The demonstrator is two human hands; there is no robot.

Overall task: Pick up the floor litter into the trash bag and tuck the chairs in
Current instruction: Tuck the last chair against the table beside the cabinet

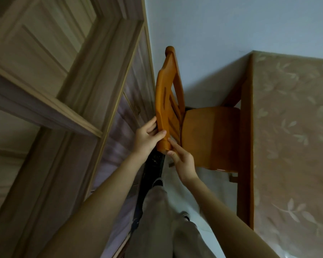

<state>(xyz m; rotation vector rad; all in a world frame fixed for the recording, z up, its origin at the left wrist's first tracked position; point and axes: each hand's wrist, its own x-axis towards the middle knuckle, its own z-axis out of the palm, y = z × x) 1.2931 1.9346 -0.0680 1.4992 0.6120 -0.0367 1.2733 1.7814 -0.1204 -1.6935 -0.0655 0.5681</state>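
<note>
An orange wooden chair (211, 138) stands in the middle of the view, its seat partly under the edge of the table (249, 127) on the right. My left hand (146, 139) grips the near end of the chair's top rail, thumb over the front. My right hand (182, 161) holds the same corner from the seat side, fingers pinched on the rail's end. No litter or trash bag is visible.
The table carries a beige leaf-patterned cloth (295, 146). A pale wooden door and frame (63, 90) fill the left side, close behind the chair back. A light wall (222, 34) lies beyond. My legs and dark shoes (158, 182) stand on the pale floor below.
</note>
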